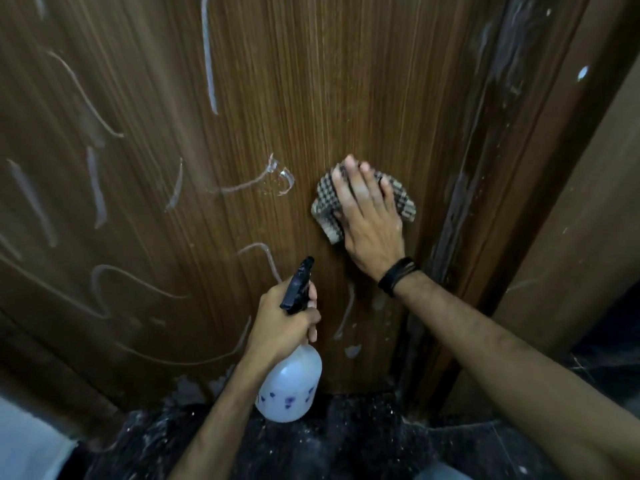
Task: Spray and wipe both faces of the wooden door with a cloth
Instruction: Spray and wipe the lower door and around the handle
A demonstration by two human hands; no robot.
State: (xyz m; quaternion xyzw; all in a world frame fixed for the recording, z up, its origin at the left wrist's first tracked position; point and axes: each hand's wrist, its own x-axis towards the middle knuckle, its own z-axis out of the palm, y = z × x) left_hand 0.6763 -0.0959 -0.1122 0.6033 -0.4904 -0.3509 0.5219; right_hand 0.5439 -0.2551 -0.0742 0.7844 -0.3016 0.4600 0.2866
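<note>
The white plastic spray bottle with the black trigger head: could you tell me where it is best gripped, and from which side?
Grip the white plastic spray bottle at its narrow neck beneath the black trigger head, from behind the nozzle, as the left hand does. The round body hangs below, and the nozzle faces the brown wooden door.

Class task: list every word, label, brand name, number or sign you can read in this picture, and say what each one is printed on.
No readable text anywhere.
Spray bottle: small purple marks near its base, too blurred to tell whether they are letters or a pattern.
Door: pale chalky scribbles, loops and strokes, forming no legible word or number.
Checked cloth and black wristband: no lettering visible.
</note>
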